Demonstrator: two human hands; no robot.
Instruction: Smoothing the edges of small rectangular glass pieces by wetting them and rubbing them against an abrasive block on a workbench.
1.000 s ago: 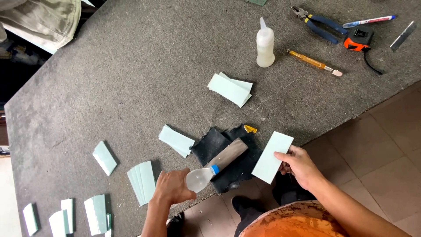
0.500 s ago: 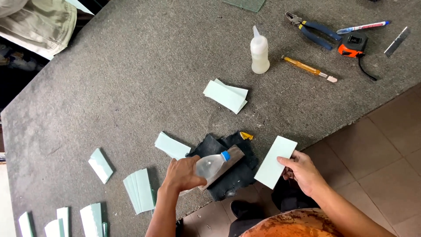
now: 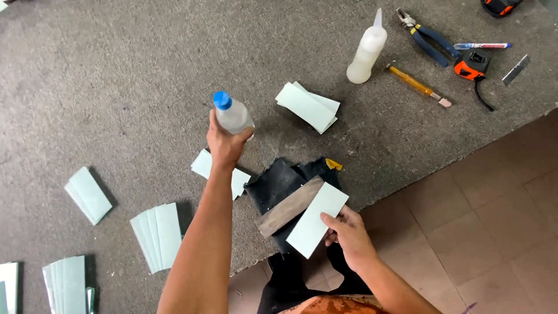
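— Over the grey felt-covered worktop point(image 3: 116, 87), what was the left hand point(image 3: 225, 142) doing?

— It gripped a clear bottle with a blue cap point(image 3: 231, 113), lifted above the surface. The right hand point(image 3: 349, 232) pinched a pale glass strip point(image 3: 317, 220) laid against a sanding block point(image 3: 289, 206) on a dark cloth point(image 3: 279, 183) at the edge.

— Which step, judging by that?

— Likely wetting before edge-grinding; next called for steadying the strip flat.

— And the room?

— Brown floor tiles point(image 3: 476, 221) lay below; more strips and tools were scattered about.
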